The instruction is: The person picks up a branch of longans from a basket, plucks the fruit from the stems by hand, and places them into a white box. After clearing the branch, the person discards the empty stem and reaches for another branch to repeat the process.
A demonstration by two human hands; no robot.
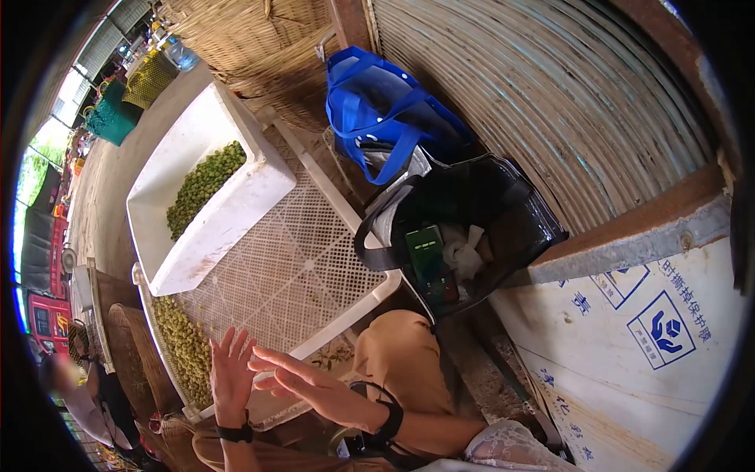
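My left hand (230,370) is raised, its fingers apart and pointing up, with a black band round the wrist. Beside it my right hand (318,393) reaches in from the right with its fingers stretched out; its fingertips overlap the left hand's edge in this view. Nothing shows in either hand. Both are over the near edge of a white perforated tray (292,252). Yellow-green small berries (182,338) lie along the tray's left side, nearest my left hand. A white plastic tub (228,228) stands on the tray, with darker green berries (206,185) inside.
A blue bag (385,102) and an open black bag (487,197) holding a lit phone (429,256) sit right of the tray. Behind them is a corrugated wall (550,102); a printed white panel (613,346) is at right. A person (90,409) is at far left.
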